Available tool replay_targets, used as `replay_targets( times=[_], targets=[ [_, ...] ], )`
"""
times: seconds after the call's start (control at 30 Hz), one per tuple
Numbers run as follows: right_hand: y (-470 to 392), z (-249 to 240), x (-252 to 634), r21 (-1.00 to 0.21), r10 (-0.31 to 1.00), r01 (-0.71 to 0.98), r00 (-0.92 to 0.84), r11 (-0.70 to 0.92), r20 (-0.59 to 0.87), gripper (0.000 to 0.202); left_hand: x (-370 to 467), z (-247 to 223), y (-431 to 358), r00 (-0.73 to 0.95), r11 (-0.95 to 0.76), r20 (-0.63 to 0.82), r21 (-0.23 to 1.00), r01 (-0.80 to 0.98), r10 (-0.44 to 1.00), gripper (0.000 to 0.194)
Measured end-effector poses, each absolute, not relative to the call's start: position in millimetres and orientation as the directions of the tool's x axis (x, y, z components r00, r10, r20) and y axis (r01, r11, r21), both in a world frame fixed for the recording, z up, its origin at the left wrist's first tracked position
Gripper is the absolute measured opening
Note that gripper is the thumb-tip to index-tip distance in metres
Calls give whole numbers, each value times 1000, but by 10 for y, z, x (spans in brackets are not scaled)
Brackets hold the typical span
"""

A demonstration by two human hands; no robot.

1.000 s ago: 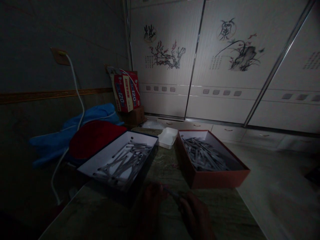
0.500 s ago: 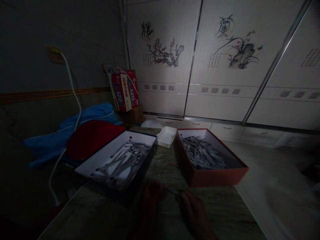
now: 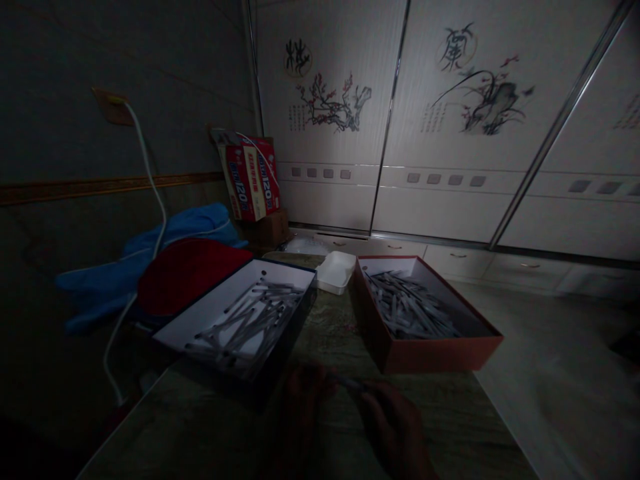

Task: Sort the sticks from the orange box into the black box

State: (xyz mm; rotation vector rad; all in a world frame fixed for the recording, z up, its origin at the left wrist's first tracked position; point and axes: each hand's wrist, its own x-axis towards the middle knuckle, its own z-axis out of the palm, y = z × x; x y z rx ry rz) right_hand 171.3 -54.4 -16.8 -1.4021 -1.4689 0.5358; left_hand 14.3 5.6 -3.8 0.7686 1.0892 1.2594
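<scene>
Low over the table, a slim dark pen (image 3: 349,382) spans the gap between my two hands. My left hand (image 3: 305,390), dim and partly lost in shadow, closes round its left end. The fingers of my right hand (image 3: 393,417) pinch its other end. Left of my hands, a dark-edged box (image 3: 200,300) with a white inside holds many loose pens (image 3: 253,323) with dark ends. To the right, a reddish-brown box (image 3: 440,355) contains a thicker heap of slim grey pen-like pieces (image 3: 407,305).
A small white tray (image 3: 337,283) stands between the boxes at the far side of the stone-patterned table (image 3: 325,327). Beyond the left box are a red round cushion-like thing (image 3: 187,270), blue cloth (image 3: 200,223) and a white cable (image 3: 145,157). Red cartons (image 3: 250,180) stand by the cabinet.
The view has shifted slightly. My right hand has turned a little, and more of the pen shows between my hands. The boxes stay in place.
</scene>
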Motion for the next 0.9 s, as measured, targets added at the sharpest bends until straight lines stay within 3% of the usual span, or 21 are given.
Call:
replay_targets(
  times=[0.1,0.27,0.43,0.57,0.7,0.9],
  targets=[
    [-538,-181,1711,-857,929,482,200,182,311,28,138,-35,48,-30,176,-199,922,-345,980,29],
    [-511,-221,1725,-814,908,535,185,227,376,36,165,41,5,-19,209,-232,907,-366,973,31],
    [-516,-182,1720,-820,911,522,175,236,374,25,173,58,26,-44,224,-257,903,-366,965,31],
    [-520,-214,1726,-826,926,542,216,151,311,33,179,34,51,-69,199,-249,886,-419,966,35],
    [-492,-331,1739,-776,888,593,213,213,407,39,185,68,40,-62,198,-245,886,-419,967,36],
    [-514,-267,1727,-850,938,503,195,156,288,27,172,-14,46,-61,170,-214,894,-414,975,31]
  ],
)
